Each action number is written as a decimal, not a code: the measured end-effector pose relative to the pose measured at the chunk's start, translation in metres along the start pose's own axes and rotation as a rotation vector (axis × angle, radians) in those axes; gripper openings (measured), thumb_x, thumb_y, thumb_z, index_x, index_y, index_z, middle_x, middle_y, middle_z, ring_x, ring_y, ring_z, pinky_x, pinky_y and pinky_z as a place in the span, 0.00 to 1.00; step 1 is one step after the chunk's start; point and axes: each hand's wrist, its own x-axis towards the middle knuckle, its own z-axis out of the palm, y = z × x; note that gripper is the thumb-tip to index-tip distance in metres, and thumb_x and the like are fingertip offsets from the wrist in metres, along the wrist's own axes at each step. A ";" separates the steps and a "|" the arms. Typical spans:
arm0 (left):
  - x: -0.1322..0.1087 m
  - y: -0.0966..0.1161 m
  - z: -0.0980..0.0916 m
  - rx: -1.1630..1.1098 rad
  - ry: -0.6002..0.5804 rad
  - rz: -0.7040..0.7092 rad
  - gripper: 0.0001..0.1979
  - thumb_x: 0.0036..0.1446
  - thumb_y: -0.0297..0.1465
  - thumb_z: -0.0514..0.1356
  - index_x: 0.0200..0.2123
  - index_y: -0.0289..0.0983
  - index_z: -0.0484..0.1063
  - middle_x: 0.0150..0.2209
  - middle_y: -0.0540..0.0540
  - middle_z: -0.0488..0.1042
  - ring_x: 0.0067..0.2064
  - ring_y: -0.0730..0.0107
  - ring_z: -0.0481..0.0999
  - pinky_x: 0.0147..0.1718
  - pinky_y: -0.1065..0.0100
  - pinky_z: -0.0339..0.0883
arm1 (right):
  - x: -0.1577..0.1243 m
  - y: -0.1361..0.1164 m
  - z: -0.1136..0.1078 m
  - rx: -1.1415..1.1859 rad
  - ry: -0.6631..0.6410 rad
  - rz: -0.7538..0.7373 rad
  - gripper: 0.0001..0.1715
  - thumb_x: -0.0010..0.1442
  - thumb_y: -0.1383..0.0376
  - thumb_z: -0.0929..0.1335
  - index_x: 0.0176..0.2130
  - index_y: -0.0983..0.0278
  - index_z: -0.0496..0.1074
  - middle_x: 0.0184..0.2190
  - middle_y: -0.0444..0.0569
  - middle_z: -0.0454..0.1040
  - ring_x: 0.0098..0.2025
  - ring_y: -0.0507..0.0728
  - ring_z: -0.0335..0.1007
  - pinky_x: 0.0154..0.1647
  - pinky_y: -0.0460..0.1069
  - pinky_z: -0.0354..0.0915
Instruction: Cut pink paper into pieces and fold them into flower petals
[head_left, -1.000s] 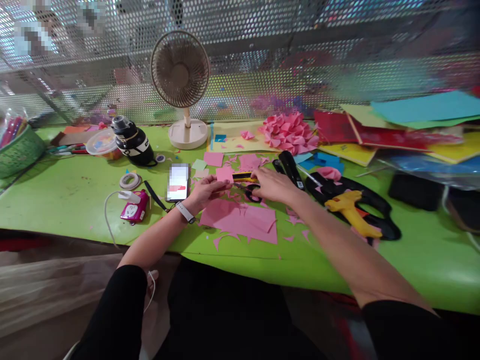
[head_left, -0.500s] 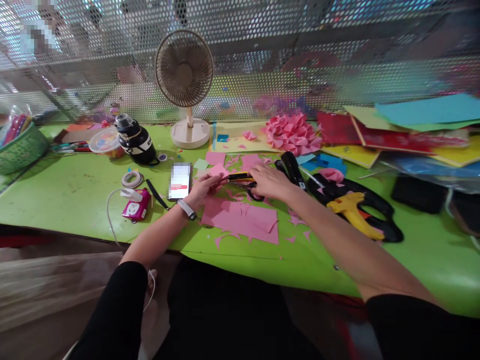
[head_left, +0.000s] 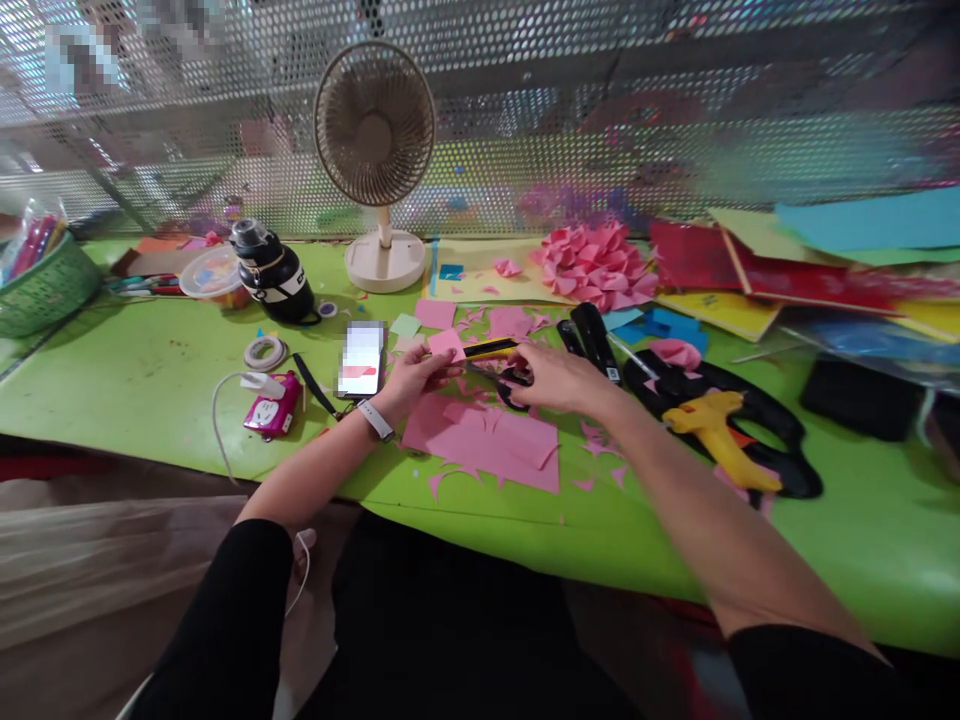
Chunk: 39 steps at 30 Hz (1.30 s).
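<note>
Left hand (head_left: 417, 378): thumb and fingers pressed together, pinching one pink paper square (head_left: 446, 346) by its near edge. Right hand (head_left: 561, 378): fingers closed on the right end of one black-and-yellow cutter (head_left: 489, 349). The cutter's other end points at the square, at its right edge; contact between the two cannot be told.

Scissors (head_left: 514, 392), one pair, black handles: just under the right fingers; cannot tell whether they touch.

Counts around the grip:
- Nearer the body, below both hands: one large pink sheet (head_left: 450, 438), cut along its edge; scraps around it too many to count.
- Left of the left hand: one phone (head_left: 366, 358), then one tape roll (head_left: 265, 353) and one purple power adapter (head_left: 271, 408).
- Beyond the left hand: one fan (head_left: 375, 125).
- Beyond the right hand: one stapler (head_left: 596, 340); farther back, one pink paper flower (head_left: 596, 262).
- Right of the right hand: one yellow glue gun (head_left: 709, 425).
</note>
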 end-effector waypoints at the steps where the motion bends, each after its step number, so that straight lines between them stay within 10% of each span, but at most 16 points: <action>1: 0.000 -0.001 0.000 -0.009 -0.004 0.007 0.14 0.51 0.28 0.71 0.34 0.34 0.66 0.33 0.47 0.79 0.32 0.76 0.80 0.26 0.78 0.66 | -0.001 0.000 0.001 -0.002 -0.004 -0.003 0.21 0.50 0.57 0.71 0.43 0.61 0.68 0.42 0.52 0.77 0.39 0.62 0.74 0.30 0.50 0.61; 15: -0.001 -0.003 -0.001 -0.066 -0.015 0.020 0.21 0.43 0.30 0.75 0.29 0.35 0.63 0.36 0.46 0.81 0.34 0.73 0.82 0.26 0.78 0.67 | -0.023 0.015 0.006 0.026 -0.028 0.086 0.13 0.53 0.57 0.69 0.38 0.62 0.71 0.41 0.54 0.79 0.41 0.65 0.76 0.33 0.52 0.62; 26: 0.005 -0.006 -0.003 -0.052 0.024 0.116 0.19 0.49 0.35 0.73 0.35 0.33 0.68 0.36 0.45 0.80 0.31 0.77 0.81 0.25 0.79 0.65 | -0.027 0.013 0.003 1.204 -0.023 0.239 0.28 0.41 0.50 0.78 0.35 0.61 0.68 0.25 0.48 0.76 0.24 0.56 0.73 0.25 0.50 0.68; 39: -0.011 -0.004 0.006 0.048 -0.039 0.025 0.17 0.50 0.36 0.72 0.31 0.32 0.68 0.30 0.47 0.79 0.27 0.79 0.77 0.23 0.78 0.64 | -0.030 -0.017 0.011 1.292 -0.064 0.191 0.28 0.37 0.52 0.80 0.33 0.62 0.70 0.25 0.44 0.74 0.24 0.51 0.68 0.23 0.47 0.66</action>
